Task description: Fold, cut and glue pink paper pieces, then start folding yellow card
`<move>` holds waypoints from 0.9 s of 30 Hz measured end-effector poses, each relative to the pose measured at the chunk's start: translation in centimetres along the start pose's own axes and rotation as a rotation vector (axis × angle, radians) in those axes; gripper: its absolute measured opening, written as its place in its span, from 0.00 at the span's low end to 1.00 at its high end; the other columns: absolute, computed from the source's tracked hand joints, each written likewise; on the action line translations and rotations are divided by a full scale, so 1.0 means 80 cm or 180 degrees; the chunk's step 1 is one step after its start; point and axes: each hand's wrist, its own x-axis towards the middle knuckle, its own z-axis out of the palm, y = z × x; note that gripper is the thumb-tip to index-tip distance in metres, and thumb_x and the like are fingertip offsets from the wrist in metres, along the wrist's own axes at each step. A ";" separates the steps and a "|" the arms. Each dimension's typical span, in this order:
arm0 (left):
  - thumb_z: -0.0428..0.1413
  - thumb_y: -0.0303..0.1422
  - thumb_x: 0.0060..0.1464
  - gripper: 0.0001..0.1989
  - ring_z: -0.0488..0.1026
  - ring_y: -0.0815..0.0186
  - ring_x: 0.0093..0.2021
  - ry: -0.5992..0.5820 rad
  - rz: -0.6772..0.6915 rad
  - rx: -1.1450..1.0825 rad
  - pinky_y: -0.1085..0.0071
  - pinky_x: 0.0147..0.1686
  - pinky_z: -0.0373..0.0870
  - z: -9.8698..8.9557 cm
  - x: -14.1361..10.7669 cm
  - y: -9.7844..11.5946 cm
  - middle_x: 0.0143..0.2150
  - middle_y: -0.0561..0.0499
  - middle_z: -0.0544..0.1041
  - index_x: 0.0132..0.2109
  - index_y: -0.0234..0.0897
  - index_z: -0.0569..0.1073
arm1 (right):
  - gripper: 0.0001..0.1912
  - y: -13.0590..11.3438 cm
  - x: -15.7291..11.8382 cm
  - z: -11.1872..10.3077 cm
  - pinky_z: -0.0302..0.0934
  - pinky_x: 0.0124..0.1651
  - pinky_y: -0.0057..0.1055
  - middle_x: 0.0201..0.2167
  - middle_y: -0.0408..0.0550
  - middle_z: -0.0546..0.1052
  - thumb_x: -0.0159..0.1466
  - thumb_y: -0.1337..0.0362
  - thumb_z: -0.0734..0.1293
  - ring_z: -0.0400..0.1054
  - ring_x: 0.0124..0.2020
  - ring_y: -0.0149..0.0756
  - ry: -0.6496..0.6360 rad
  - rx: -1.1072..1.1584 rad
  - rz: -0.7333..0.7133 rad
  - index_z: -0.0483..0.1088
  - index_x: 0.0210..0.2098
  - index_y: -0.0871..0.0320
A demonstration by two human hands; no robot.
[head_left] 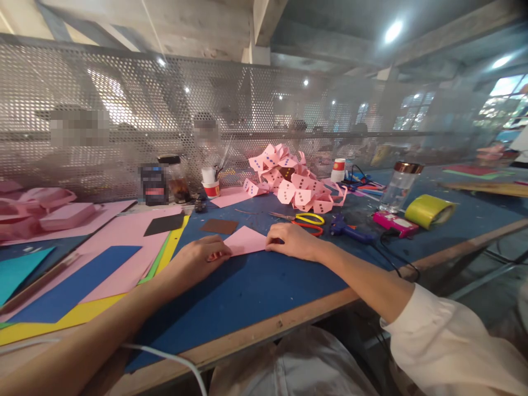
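A folded pink paper [246, 242] with a pointed top lies on the blue table mat [256, 291]. My left hand [203, 254] is closed on its left corner, fingers curled. At the right corner my right hand [292, 241] pinches the paper between thumb and fingers. Just behind the paper is a small brown card [219, 226]. Scissors with yellow handles [309, 219] and scissors with orange handles [308, 227] lie behind my right hand. Farther back rises a pile of folded pink paper pieces [289, 176] with dark square marks.
Blue glue gun [352, 231], pink box [395, 224], yellow tape roll [429, 211] and glass bottle [401, 187] stand or lie right. Coloured sheets [119, 275] spread left. Paper cups [211, 188] and a perforated screen [231, 99] are behind. A white cable [165, 355] crosses the front edge.
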 end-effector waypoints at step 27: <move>0.54 0.44 0.56 0.14 0.73 0.61 0.33 -0.0083 -0.0993 -0.0319 0.70 0.33 0.61 0.002 0.009 -0.008 0.33 0.52 0.78 0.35 0.41 0.78 | 0.08 0.001 0.002 0.002 0.54 0.33 0.26 0.33 0.44 0.77 0.63 0.60 0.71 0.69 0.33 0.32 -0.0011 0.0187 0.0827 0.70 0.33 0.57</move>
